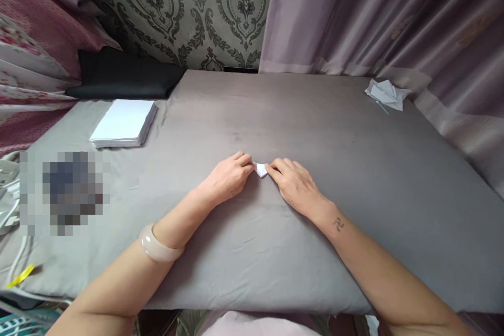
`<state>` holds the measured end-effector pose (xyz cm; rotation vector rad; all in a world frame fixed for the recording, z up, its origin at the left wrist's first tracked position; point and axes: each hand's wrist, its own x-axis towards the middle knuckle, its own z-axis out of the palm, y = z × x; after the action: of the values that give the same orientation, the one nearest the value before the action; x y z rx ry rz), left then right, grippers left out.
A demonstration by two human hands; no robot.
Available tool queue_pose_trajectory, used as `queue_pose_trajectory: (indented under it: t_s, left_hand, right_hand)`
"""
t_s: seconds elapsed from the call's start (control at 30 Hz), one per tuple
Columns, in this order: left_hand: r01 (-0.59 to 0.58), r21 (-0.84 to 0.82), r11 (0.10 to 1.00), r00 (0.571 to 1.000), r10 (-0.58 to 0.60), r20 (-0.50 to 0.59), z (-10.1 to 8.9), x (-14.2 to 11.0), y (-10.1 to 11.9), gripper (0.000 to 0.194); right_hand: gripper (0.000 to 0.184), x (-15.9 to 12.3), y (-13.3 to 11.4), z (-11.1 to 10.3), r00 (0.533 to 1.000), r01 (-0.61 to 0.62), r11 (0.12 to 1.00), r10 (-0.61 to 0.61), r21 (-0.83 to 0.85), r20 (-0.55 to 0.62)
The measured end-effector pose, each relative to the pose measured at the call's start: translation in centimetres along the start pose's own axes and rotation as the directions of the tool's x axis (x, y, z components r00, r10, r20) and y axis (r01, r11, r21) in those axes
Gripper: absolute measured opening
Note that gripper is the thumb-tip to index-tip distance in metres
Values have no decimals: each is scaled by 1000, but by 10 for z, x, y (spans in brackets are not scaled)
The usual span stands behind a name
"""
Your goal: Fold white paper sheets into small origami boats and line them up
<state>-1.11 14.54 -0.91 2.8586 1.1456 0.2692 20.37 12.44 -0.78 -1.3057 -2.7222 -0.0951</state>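
A small folded piece of white paper (261,170) lies low over the middle of the grey cloth-covered table, its lower edge coming to a point. My left hand (233,174) pinches its left side, fingers curled together. From the other side my right hand (292,181) grips the right edge between thumb and fingers. Much of the paper is hidden under the fingertips, so its full shape cannot be made out. A pale bangle (159,245) circles my left forearm.
A stack of white paper (124,122) sits at the left, before a folded black cloth (126,74). Crumpled white paper (388,94) and a thin teal stick (382,107) lie at the far right. White cables (18,262) run along the left edge. Curtains (354,16) border the table.
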Motion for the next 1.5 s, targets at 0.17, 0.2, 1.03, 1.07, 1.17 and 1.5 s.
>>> queue_pose_trajectory:
  t_s: [0.17,0.2,1.03,1.07,1.17,1.5]
  left_hand:
    - [42,122,992,995,-53,87,-10,-5,32,42]
    - [62,170,983,994,-77,83,-10,-6,40,45]
    - [245,29,969,969,-245,-24,-3,-3,39,45]
    - [273,-24,962,961,-273,-39,-3,-1,35,46]
    - [356,-185,916,927,-372,-55,2,8,20,39]
    - [215,-520,827,960,-278,-45,11,15,2,22]
  right_hand:
    - [44,-4,-16,-8,998,-54,999,54,-1,25]
    - [45,-4,-20,-9,997,-75,997,74,12,29]
    - [38,-8,-30,-6,985,-170,985,171,42,-18]
    - [36,-7,-28,-5,985,-169,984,171,54,-37]
    - [29,-3,-19,-1,980,-178,979,186,102,-75]
    - [22,4,0,8,960,-232,878,277,419,-47]
